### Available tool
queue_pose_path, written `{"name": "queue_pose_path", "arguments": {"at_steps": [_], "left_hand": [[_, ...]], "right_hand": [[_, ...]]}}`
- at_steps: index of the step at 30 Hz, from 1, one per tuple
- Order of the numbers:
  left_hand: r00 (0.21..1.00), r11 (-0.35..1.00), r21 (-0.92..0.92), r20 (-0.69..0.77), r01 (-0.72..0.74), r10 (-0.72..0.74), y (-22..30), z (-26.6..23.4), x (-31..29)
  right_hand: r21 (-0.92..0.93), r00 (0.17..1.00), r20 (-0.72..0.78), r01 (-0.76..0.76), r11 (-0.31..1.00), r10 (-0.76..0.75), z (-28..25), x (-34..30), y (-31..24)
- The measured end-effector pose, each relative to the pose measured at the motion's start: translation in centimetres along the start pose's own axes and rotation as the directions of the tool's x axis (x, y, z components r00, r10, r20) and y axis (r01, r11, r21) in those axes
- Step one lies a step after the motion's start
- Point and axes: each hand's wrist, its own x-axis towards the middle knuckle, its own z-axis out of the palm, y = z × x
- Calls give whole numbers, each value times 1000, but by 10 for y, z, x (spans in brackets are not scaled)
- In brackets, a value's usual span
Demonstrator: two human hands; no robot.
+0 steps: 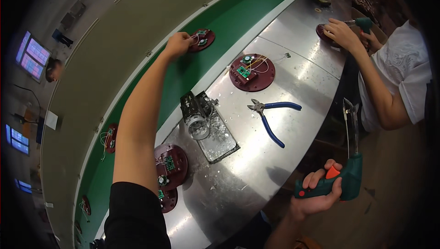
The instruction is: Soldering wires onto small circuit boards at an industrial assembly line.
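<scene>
My left hand (178,44) reaches over the green belt, its fingers closed at the left edge of a round maroon base (207,41) with a small circuit board and white wires. My right hand (321,191) is wrapped round the handle of a green soldering gun (355,178) with an orange trigger, held off the bench's right edge with its tip up. Another maroon base (261,78) with a green board and loose wires lies on the metal bench. Below it are blue-handled cutting pliers (270,107), jaws spread. Stacked maroon bases (176,164) sit beside my left forearm.
A shallow metal tray (220,143) with a black and clear holder (195,116) stands mid-bench, silvery scraps around it. More maroon bases (111,139) ride the green belt (178,82). At the far right a co-worker (392,75) holds a similar gun (364,23) over a base.
</scene>
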Motion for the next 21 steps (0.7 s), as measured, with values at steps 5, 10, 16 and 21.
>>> {"name": "queue_pose_path", "arguments": {"at_steps": [5,10,16,21], "left_hand": [[993,848,-526,-120,-63,-1,5,-59,-80],[987,851,-525,-134,6,-90,31,-147,-238],[971,937,-347,-235,-40,-46,35,-184,-428],[946,889,-399,-308,-225,101,41,-153,-545]], "right_hand": [[88,998,49,-54,995,50,1,-6,-9],[161,983,123,-153,975,134,6,-27,-30],[126,934,287,-256,958,212,15,-58,-50],[90,845,416,-406,910,336,35,-101,-53]]}}
